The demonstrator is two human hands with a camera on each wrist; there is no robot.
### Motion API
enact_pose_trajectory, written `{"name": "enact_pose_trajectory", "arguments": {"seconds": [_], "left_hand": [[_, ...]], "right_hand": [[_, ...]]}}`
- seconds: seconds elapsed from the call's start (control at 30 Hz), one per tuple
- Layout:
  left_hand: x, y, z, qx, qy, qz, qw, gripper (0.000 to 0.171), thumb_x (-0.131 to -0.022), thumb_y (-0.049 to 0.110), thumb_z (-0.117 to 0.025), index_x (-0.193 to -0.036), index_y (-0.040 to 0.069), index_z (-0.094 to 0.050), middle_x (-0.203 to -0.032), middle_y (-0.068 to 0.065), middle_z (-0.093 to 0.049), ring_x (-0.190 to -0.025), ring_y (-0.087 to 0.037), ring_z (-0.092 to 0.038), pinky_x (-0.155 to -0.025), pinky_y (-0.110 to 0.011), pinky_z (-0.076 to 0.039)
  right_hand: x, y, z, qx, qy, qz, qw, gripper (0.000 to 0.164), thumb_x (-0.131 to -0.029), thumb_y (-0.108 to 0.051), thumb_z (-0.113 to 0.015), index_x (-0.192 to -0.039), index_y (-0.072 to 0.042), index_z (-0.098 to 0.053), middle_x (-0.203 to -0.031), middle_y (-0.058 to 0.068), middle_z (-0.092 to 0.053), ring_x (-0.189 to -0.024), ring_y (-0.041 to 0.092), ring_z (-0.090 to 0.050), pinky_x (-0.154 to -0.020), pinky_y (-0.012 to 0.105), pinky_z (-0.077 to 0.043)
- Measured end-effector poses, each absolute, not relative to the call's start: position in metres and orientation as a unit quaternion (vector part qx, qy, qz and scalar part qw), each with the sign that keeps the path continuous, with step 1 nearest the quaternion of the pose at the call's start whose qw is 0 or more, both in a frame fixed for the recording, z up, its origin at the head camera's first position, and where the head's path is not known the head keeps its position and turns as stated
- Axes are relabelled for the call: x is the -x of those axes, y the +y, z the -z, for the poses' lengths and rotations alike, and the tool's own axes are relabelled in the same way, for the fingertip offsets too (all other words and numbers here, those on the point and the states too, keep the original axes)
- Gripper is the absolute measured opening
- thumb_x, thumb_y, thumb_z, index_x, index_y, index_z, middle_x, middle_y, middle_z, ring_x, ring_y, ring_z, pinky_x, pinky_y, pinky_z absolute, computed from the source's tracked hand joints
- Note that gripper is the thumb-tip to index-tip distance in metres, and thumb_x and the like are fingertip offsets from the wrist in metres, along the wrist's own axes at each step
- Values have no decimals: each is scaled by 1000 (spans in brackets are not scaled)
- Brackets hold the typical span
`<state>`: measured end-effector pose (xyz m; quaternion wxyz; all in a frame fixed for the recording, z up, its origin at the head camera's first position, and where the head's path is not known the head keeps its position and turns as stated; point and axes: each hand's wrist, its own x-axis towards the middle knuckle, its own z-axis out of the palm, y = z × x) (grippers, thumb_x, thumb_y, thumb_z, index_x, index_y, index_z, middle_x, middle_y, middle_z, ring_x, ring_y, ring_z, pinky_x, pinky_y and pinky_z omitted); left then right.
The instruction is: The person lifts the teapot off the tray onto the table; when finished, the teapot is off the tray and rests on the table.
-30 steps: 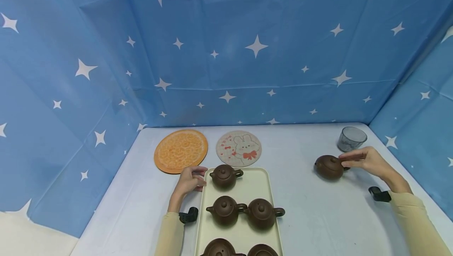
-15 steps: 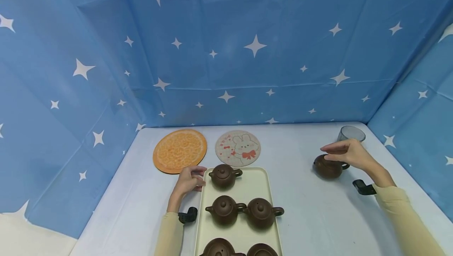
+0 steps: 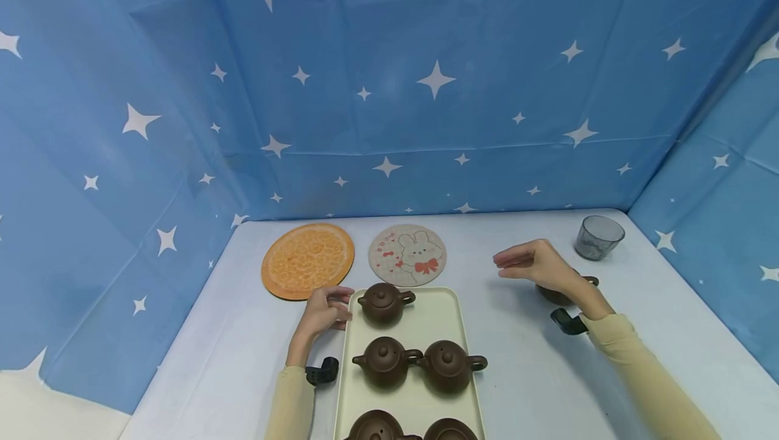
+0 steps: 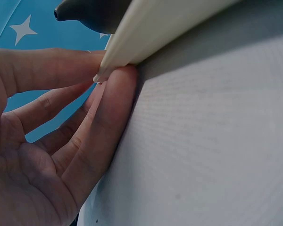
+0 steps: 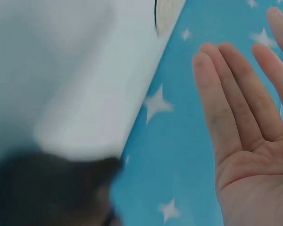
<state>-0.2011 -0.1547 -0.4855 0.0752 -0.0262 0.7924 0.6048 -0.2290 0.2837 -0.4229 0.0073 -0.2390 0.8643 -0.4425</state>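
My left hand pinches the left rim of a cream tray; the left wrist view shows thumb and fingers at its edge. Several brown teapots stand on the tray: one teapot at the far end, two side by side mid-tray, others cut off by the frame's bottom. My right hand holds nothing, its fingers extended leftward above the table. Under its wrist, a lone brown teapot sits on the table, partly hidden. In the right wrist view a blurred dark shape fills the lower left.
Beyond the tray lie an orange round mat and a round rabbit mat. At the table's far right corner stands a clear glass. Blue star-patterned cloth hangs behind the table and at its sides.
My right hand has let go of the lone teapot's handle side and moved left over and past it. The teapot stays where it was. My left hand keeps its grip on the tray.
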Motion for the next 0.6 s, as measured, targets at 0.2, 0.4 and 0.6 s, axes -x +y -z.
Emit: {"name": "enact_pose_trajectory", "arguments": {"seconds": [0.2,0.4,0.6], "left_hand": [[200,-156,485,22,788,-610,78,49,-65,-16,-65,-113,-6,-65,-96,-17,-62,-69,-19,-63,-51,-35,-58],[199,-156,485,25,789,-609,78,48,-66,-17,-64,-112,-6,-65,-95,-16,-62,-70,-23,-64,-50,-34,-57],[200,-155,484,23,789,-608,78,48,-67,-16,-65,-113,-7,-64,-96,-18,-62,-69,-21,-64,-51,-35,-58]], "right_hand": [[231,249,430,259,850,457,44,34,-81,-15,-75,-108,4,-70,-104,19,-71,-91,23,-70,-74,24,-58],[232,218,435,280,839,461,64,33,-81,-13,-75,-107,7,-69,-102,22,-70,-91,27,-70,-75,28,-59],[234,187,439,301,827,468,79,31,-81,-13,-75,-105,7,-70,-99,23,-70,-87,21,-71,-74,25,-59]]}}
